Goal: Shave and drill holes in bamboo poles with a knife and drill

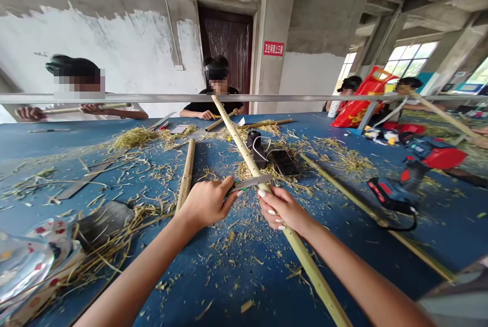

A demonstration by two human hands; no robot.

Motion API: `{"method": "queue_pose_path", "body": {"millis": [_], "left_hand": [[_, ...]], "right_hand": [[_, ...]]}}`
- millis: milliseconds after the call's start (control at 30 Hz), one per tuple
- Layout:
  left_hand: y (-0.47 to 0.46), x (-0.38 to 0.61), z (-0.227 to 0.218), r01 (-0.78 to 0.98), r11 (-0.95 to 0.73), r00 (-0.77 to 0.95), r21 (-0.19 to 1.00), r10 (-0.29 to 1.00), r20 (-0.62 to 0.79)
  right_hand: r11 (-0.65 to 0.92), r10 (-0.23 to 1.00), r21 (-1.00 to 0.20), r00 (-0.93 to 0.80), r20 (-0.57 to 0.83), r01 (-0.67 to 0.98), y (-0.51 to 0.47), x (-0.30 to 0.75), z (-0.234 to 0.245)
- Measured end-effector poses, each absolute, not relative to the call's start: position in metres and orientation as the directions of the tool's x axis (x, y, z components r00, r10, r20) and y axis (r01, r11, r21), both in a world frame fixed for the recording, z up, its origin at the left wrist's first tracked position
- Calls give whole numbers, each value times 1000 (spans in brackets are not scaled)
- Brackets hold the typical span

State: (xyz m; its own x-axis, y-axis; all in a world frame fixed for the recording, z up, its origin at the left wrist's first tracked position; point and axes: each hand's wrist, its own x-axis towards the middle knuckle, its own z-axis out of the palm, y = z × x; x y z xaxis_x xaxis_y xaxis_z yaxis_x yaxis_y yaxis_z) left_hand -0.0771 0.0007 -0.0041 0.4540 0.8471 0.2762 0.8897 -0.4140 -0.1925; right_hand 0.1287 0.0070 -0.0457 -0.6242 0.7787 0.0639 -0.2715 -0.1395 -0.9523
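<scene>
My left hand (208, 201) is closed round the green handle of a flat metal blade (252, 183), which lies crosswise against a long bamboo stick (244, 151). My right hand (280, 209) grips that stick just below the blade. The stick slants from the near right edge up toward the far middle, and small holes run along its upper part. Both hands hover over the blue table (236, 271), amid bamboo shavings.
Another bamboo piece (186, 173) lies left of my hands and a long one (354, 200) to the right. A phone (284, 162), a dark small device (256, 145) and a cordless drill (407, 177) sit beyond. Several people work across the table. A dark blade (102, 217) lies left.
</scene>
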Motion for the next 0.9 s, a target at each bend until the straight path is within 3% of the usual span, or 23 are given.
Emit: {"method": "queue_pose_path", "body": {"millis": [133,333,800,900], "left_hand": [[-1,-78,1,917,-355,396,-183,868,299],[-6,-72,3,888,-437,459,-141,849,261],[-2,-72,-5,912,-381,408,-151,880,244],[0,-78,-4,951,-256,296,-172,911,287]], "right_hand": [[-142,757,-952,-649,73,-272,5,128,-44],[-130,762,-953,-642,81,-275,2,130,-41],[-192,751,-954,-660,9,-231,6,130,-43],[-209,720,-953,-694,2,-220,5,129,-44]]}}
